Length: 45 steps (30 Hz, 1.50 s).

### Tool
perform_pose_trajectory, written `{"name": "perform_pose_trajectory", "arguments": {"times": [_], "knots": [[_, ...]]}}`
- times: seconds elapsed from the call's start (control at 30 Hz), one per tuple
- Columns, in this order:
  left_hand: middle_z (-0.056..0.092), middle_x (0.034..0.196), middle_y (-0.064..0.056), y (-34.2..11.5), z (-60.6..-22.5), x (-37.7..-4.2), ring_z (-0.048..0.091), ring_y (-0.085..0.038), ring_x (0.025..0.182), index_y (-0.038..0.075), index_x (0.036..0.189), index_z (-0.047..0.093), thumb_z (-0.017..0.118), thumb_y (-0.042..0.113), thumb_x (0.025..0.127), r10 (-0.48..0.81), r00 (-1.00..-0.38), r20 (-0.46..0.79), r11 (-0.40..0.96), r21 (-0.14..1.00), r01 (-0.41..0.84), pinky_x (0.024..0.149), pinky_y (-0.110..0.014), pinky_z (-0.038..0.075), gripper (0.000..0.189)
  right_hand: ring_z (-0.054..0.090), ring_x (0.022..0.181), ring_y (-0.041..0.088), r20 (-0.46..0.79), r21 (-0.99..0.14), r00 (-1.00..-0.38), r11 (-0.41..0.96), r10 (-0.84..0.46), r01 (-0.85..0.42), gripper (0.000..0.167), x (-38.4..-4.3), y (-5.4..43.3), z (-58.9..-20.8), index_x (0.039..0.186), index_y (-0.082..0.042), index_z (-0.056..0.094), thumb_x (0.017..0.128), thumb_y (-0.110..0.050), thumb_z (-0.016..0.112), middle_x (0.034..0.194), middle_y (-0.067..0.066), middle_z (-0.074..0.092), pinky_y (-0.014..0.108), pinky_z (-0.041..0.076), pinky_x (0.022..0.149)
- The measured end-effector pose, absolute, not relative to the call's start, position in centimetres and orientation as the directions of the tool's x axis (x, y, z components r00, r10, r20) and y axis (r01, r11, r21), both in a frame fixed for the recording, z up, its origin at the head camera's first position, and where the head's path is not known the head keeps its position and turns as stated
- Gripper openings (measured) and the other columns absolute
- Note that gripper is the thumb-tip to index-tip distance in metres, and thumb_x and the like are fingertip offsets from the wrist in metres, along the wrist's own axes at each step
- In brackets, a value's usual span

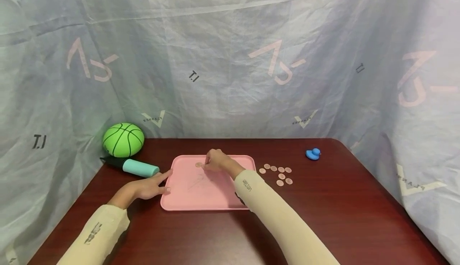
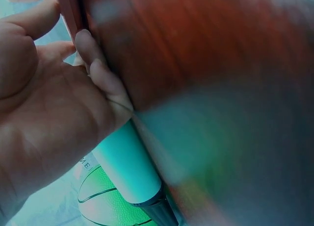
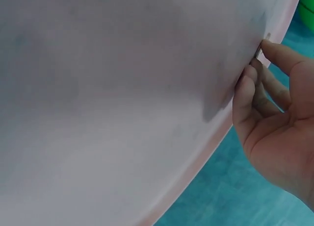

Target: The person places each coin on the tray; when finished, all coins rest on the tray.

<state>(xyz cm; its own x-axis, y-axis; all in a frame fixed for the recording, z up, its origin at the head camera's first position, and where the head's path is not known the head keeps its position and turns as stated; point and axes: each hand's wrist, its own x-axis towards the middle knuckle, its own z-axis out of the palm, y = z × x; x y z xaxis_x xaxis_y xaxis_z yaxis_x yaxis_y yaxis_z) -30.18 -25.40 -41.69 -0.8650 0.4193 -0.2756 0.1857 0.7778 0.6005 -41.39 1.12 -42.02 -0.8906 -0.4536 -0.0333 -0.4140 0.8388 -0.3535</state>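
Low over the back of the pink tray (image 1: 187,197), my right hand (image 1: 217,161) pinches a thin coin (image 3: 257,51) between thumb and fingertips. Another coin (image 1: 199,164) lies flat on the tray just left of those fingers. At the tray's left edge my left hand (image 1: 147,188) rests with fingers spread and thumb apart, touching the rim. In the left wrist view its palm (image 2: 54,103) shows, with the fingers along the tray's side. Several copper-coloured coins (image 1: 282,176) lie loose on the table right of the tray.
A turquoise bottle with a black end (image 1: 140,168) lies behind my left hand. Beyond it sits a green basketball (image 1: 123,140). A small blue rubber duck (image 1: 313,154) stands at the back right of the dark red table (image 1: 345,217). Grey printed cloth (image 1: 223,97) hangs behind.
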Motion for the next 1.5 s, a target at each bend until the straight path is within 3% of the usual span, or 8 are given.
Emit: {"name": "perform_pose_trajectory", "arguments": {"times": [0.27,0.47,0.9,1.3,1.5], "knots": [[0.015,0.157,-0.034,-25.1,-41.8,-30.3,0.009,-0.052,0.145,0.001,0.158,0.016,0.061,0.033,0.099,0.416,-0.866,-0.277,0.781,0.596,0.185,0.111,-0.068,0.015,0.08,0.059,0.081,0.009,-0.022,-0.43,-0.897,0.814,-0.442,-0.391,0.022,-41.6,1.5,-42.7,0.092,-0.014,0.074,0.09,-0.035,0.073,0.087,-0.005,0.069,0.024,0.049,0.074],[0.014,0.157,-0.035,-25.2,-41.7,-30.3,0.009,-0.051,0.145,0.0,0.157,0.015,0.06,0.032,0.099,0.419,-0.866,-0.274,0.778,0.599,0.187,0.111,-0.067,0.015,0.08,0.059,0.077,0.006,0.004,-0.494,-0.897,0.779,-0.443,-0.387,0.016,-42.0,1.9,-42.8,0.087,-0.012,0.075,0.086,-0.027,0.078,0.082,-0.005,0.071,0.022,0.049,0.072],[0.014,0.157,-0.034,-25.3,-41.6,-30.1,0.009,-0.051,0.145,0.0,0.157,0.016,0.06,0.032,0.099,0.417,-0.868,-0.271,0.782,0.594,0.191,0.111,-0.067,0.014,0.08,0.059,0.075,0.009,-0.014,-0.447,-0.907,0.814,-0.42,-0.37,0.024,-42.0,1.1,-42.6,0.082,-0.014,0.073,0.087,-0.037,0.076,0.08,-0.006,0.067,0.022,0.049,0.065],[0.013,0.159,-0.032,-25.2,-42.1,-30.2,0.006,-0.051,0.145,0.003,0.158,0.015,0.061,0.036,0.097,0.394,-0.873,-0.286,0.784,0.6,0.157,0.111,-0.069,0.013,0.083,0.059,0.078,0.011,-0.052,-0.383,-0.914,0.853,-0.403,-0.354,0.026,-41.6,1.0,-42.3,0.091,-0.014,0.073,0.092,-0.04,0.07,0.09,-0.003,0.068,0.025,0.049,0.069],[0.012,0.158,-0.033,-25.2,-41.9,-30.2,0.007,-0.051,0.145,0.004,0.158,0.015,0.062,0.036,0.097,0.377,-0.88,-0.291,0.794,0.59,0.145,0.11,-0.07,0.013,0.084,0.055,0.083,0.013,-0.045,-0.38,-0.9,0.841,-0.433,-0.386,0.013,-41.9,1.8,-42.0,0.096,-0.014,0.071,0.09,-0.026,0.07,0.095,0.0,0.067,0.026,0.048,0.072]]}}
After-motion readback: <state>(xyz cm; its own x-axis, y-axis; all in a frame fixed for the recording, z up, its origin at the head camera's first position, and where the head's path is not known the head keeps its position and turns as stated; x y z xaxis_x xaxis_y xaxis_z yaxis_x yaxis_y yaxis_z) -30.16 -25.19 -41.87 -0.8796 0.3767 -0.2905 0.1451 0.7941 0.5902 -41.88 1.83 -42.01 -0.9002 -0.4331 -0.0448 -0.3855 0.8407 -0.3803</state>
